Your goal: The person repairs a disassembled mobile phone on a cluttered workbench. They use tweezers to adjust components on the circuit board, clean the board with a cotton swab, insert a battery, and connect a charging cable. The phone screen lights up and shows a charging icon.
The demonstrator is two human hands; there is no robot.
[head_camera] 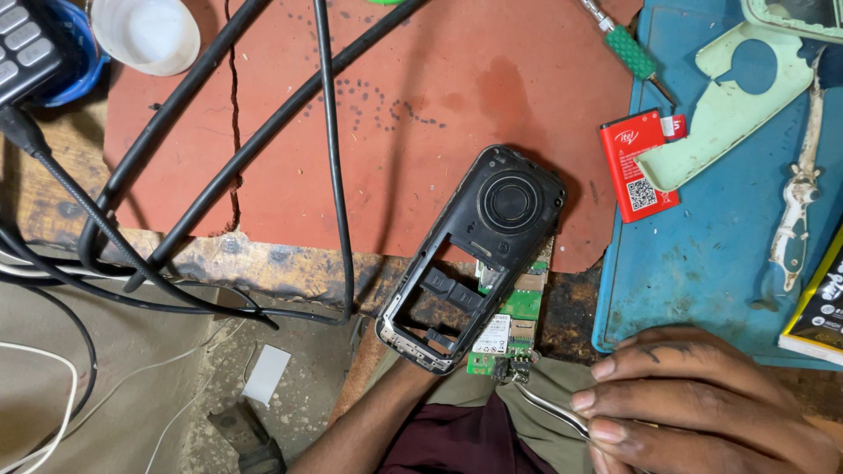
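Already stripped: a phone frame (474,254) held over a worn tabletop (263,263).
Left hand, hidden beneath, holds up the glossy black plastic frame and green circuit board (514,320); its grip can't be seen. Right hand (702,404) pinches thin metal tweezers (549,408) at the board's lower edge. Red battery (637,162) lies removed nearby.

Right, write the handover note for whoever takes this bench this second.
Left hand: under the black phone frame, propping it at the bench edge; its grip is hidden.
Right hand: pinching metal tweezers, tips at the lower end of the green circuit board.
Board lies beside and partly behind the frame.
Done: red battery is out, lying at the blue mat's edge; frame is bare.
Left: board and frame not fastened together.
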